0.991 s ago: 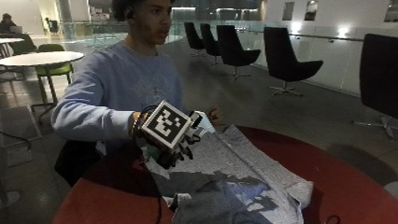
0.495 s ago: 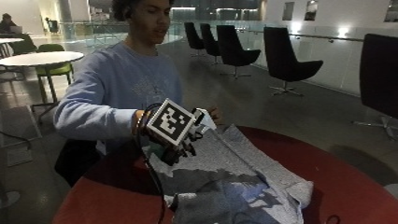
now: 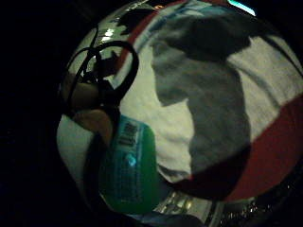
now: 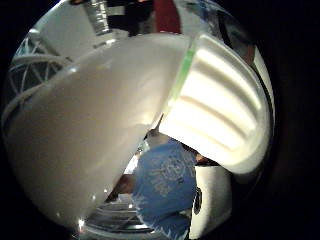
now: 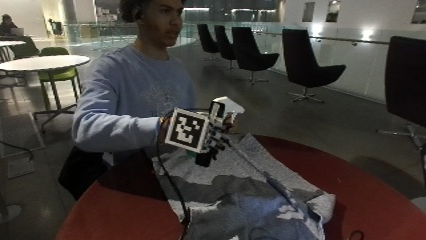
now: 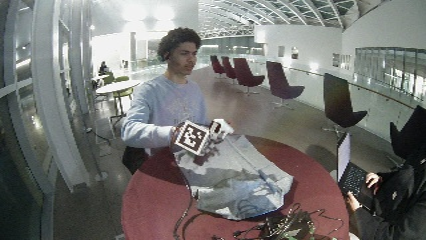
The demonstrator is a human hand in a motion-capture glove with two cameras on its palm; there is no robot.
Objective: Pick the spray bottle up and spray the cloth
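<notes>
**Gloved hand holds the spray bottle above the cloth**

The gloved right hand [image 5: 212, 137] has its fingers curled round the spray bottle [image 5: 223, 111] and holds it in the air over the near edge of the cloth [image 5: 253, 200], clear of the table. In the outside view the bottle's white spray head shows above and to one side of the hand, while a small patch of green shows below the fingers, beside the hand's underside. The thumb-side palm view is almost filled by the white head and its ribbed white trigger [image 4: 217, 112], with a thin green line where the two parts meet. The little-finger-side palm view shows the bottle's green body [image 3: 128, 170] close to the palm, with a printed label and a barcode on it, and below it the grey cloth spread out flat.

The cloth is grey with lighter patches, and it lies unfolded on the round red table [image 5: 113, 210], running from the edge nearest the person toward the middle; its far end is rumpled into a few folds. The red tabletop shows on both sides of it. The person stands at the table in a light blue sweatshirt [image 5: 133, 95], right forearm raised and bent across the body. In the wide outside view a tangle of cables and small gear [image 6: 279, 227] lies on the table beyond the cloth's far end, apart from it.
</notes>
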